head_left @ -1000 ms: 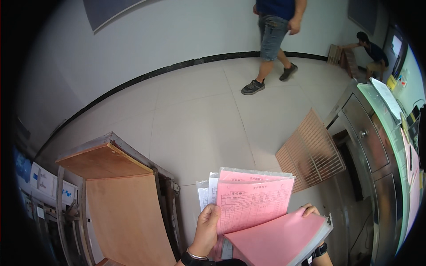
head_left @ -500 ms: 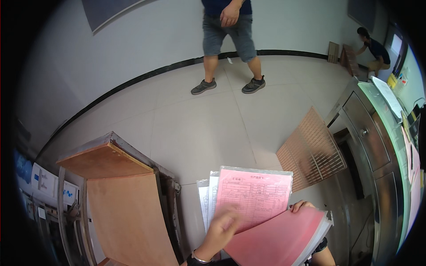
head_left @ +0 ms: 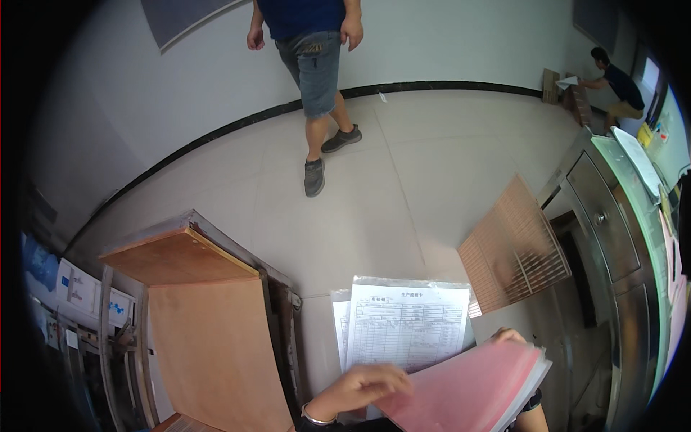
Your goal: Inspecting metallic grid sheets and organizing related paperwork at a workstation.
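Observation:
A stack of printed forms in clear plastic sleeves is spread low in the middle. Its upper part shows a white form, with another white sheet edge jutting out on the left. Several pink sheets are folded back toward me, their sleeve edges fanned at the right. Over the top edge of these sheets curl the fingers of my right hand, closed on the stack. My left hand, with a bracelet at the wrist, is by the left edge of the pink sheets. Its fingertips are blurred, so their grip is unclear.
A wooden chair-like piece stands at left. At right are a perforated tan panel and a metal cabinet with a green top. One person walks by the wall; another crouches far right beside brown boards.
The pink form on top has been turned down, uncovering a white form. My left hand has shifted slightly right and down. The walking person has moved left; the crouching one now holds something white.

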Demonstrator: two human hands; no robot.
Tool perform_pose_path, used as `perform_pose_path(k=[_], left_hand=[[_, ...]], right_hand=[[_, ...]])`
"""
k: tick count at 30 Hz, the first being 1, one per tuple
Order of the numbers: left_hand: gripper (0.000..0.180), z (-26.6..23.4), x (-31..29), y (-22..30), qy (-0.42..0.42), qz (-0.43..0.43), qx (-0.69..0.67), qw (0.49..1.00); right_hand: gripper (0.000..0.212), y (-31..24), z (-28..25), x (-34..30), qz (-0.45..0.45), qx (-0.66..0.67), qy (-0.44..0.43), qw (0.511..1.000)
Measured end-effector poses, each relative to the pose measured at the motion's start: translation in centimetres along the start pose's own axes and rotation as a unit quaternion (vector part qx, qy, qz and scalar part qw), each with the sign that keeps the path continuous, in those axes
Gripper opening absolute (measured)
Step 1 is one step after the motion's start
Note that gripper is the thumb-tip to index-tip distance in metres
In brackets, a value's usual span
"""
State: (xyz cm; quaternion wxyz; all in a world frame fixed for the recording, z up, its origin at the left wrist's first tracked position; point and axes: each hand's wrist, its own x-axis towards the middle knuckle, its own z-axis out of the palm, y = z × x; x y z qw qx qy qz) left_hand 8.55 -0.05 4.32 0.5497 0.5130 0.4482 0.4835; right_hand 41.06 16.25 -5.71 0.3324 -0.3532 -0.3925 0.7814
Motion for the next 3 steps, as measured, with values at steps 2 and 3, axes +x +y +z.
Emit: perform_pose_path(k=[2,3], left_hand=[[0.028,-0.7,0.0,-1.3,0.229,0.030,0.002,0.973],[0.021,-0.4,0.7,-0.8,0.380,-0.016,0.072,0.922]], right_hand=[[0.061,1.9,-2.8,1.5,-0.124,-0.105,-0.147,0.976],[0.071,2.2,-3.3,2.1,-0.182,-0.157,-0.215,0.947]])
